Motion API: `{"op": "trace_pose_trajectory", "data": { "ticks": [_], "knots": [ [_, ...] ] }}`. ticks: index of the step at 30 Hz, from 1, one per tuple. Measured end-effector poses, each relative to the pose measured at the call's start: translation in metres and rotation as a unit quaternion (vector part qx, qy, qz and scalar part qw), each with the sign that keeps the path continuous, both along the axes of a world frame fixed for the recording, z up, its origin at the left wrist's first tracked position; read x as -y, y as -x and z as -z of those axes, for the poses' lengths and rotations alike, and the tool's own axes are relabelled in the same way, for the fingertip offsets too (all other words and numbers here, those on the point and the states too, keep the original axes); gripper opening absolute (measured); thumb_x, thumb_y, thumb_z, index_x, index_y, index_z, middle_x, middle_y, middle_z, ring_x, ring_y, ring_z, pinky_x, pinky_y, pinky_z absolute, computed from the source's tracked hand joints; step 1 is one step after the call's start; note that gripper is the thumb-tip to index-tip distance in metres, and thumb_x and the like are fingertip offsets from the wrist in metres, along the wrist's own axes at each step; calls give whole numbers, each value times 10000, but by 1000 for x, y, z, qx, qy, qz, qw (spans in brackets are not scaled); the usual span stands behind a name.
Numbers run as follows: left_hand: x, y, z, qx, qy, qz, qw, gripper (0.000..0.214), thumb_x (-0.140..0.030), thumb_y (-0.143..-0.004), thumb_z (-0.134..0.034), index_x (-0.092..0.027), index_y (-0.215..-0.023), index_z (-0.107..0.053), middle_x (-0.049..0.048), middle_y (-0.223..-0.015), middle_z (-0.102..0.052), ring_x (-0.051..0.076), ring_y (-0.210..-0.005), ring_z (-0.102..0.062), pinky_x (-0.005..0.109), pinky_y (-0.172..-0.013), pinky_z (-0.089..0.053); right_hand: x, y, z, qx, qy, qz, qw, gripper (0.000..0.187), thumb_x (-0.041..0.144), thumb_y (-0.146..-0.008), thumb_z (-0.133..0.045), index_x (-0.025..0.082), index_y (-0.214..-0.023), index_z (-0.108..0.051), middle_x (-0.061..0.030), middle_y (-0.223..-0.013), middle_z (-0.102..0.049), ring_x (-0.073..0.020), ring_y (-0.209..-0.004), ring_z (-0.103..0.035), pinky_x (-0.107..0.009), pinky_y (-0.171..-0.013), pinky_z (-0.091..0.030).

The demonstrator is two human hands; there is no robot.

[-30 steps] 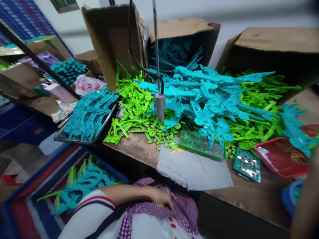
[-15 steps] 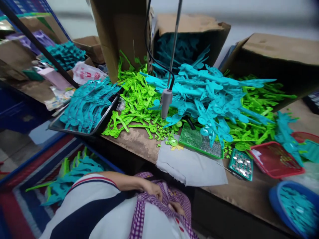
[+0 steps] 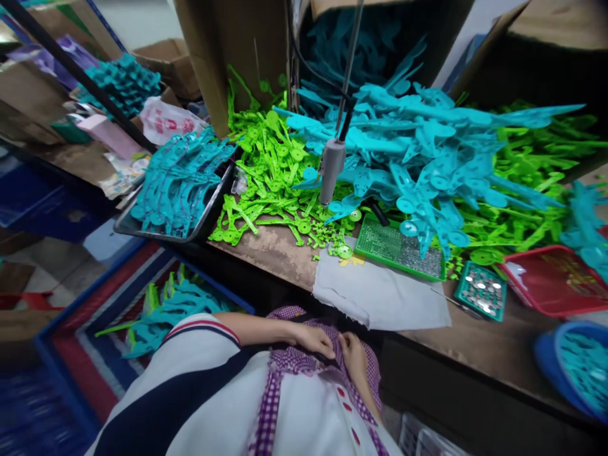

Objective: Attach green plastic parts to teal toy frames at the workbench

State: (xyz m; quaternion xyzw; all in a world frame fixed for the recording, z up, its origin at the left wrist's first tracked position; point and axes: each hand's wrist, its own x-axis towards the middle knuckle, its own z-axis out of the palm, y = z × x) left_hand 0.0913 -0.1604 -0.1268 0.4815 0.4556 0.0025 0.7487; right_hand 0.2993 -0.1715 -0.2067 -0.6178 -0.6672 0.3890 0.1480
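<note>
Both hands meet at the waist on the checked apron. The left hand and right hand have their fingers bent tight, pinching its cloth, nearly touching each other. Keeping both pinches close and the cloth taut probably gives the surest control. A grey cloth lies just ahead of them.

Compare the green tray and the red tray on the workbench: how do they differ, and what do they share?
The green tray is speckled with tiny metal pieces; the red tray looks mostly bare inside, apart from some print. The green tray lies mid-bench beside the grey cloth; the red tray sits further to the right. The red tray also looks larger. Both are shallow, rectangular and lie flat on the bench.
</note>
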Motion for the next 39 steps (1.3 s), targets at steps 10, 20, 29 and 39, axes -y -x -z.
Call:
{"op": "trace_pose_trajectory", "data": {
  "ticks": [10,20,29,39],
  "knots": [
    [-5,59,12,-61,-75,32,995,260,-253,-733,-827,-125,-937,-730,-5,-815,-674,133,-759,-601,212,-704,-408,17,-36,-23,-24,46,-88,995,396,481,-951,-447,189,-1106,-663,-139,-1152,-676,-263,-1087,-632,-431,-993,-481],
    [-6,58,-5,-139,-192,32,971,206,-319,-897,-664,-147,-1000,-709,1,-826,-673,145,-773,-593,226,-709,-384,35,-30,-34,-11,140,-121,983,374,483,-934,-430,181,-983,-645,-108,-888,-716,-257,-846,-671,-368,-816,-507],
    [-18,61,22,-132,-91,8,987,277,-395,-850,-702,-122,-895,-696,-21,-704,-603,124,-697,-547,225,-674,-400,15,-16,-14,71,118,-75,988,413,498,-965,-407,161,-977,-645,-165,-967,-711,-280,-929,-673,-371,-841,-495],
    [-16,72,35,-99,-104,193,971,147,-69,-682,-687,-150,-803,-708,-37,-670,-669,97,-659,-607,177,-648,-407,8,-50,-19,-58,270,-210,938,364,491,-859,-615,173,-991,-733,-92,-1015,-744,-242,-910,-675,-347,-846,-512]
  ]
}}
